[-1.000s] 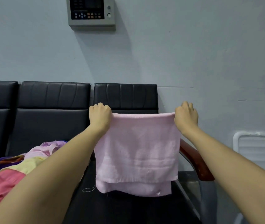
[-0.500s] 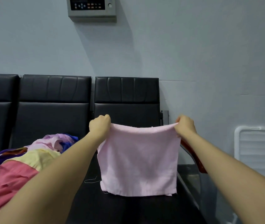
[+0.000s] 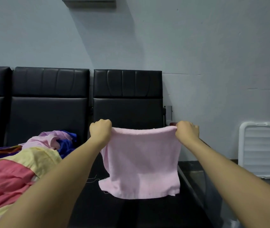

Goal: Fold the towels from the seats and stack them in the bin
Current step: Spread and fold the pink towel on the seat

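Lowered since the earlier frames, the towel (image 3: 141,163) now hangs with its bottom edge touching or just above the black seat (image 3: 131,209), where before it hung clear of it. The left hand (image 3: 100,130) has a closed grip on the towel's upper left corner; the right hand (image 3: 187,131) has a closed grip on the upper right corner. The top edge is stretched nearly level between them, and the towel appears already doubled.

Judged step: laying the doubled towel flat on the seat for the next fold.

Risks from here:
- Uneven lowering would skew the layers, so the edges no longer match.
- Releasing one corner early would let the fold fall open.
- A loose thread (image 3: 92,178) trails from the lower left edge; it could snag on a finger.
- The towel's right edge hangs near the seat's right side; set too far right, it could slide off.

Unfolded towels (image 3: 24,162) lie heaped on the next seat to the left. A white ribbed object (image 3: 258,150), possibly the bin or its lid, leans against the wall at right; the view does not settle which.
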The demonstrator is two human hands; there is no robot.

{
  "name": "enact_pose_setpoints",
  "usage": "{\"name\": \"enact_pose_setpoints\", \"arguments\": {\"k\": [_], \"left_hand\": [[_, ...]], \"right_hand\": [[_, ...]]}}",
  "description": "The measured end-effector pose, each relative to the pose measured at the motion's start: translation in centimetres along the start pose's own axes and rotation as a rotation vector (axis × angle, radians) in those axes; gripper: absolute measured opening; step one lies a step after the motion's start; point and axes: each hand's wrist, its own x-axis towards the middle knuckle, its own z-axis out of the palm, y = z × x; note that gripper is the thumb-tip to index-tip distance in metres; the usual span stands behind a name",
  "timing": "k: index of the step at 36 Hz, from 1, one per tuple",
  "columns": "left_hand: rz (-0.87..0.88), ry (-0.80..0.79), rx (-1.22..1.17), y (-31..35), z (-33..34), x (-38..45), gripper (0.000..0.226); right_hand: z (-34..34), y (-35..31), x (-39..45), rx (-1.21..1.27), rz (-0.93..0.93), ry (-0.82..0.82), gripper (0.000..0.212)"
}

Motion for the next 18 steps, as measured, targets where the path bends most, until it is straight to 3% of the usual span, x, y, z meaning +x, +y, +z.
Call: {"name": "enact_pose_setpoints", "arguments": {"k": [5,11,18], "left_hand": [[0.016,0.073,0.051,0.1,-1.5,0.8,0.034],[0.026,0.197,0.022,-0.7,-3.1,2.0,0.022],[-0.03,0.154,0.017,-1.3,-3.6,1.7,0.018]], "right_hand": [[-1.7,-0.5,0.8,-0.075,-0.039,0.174,0.02],[-3.5,-0.4,1.8,0.014,-0.034,0.337,0.017],[-3.6,-0.2,1.7,0.355,0.071,0.245,0.019]]}}
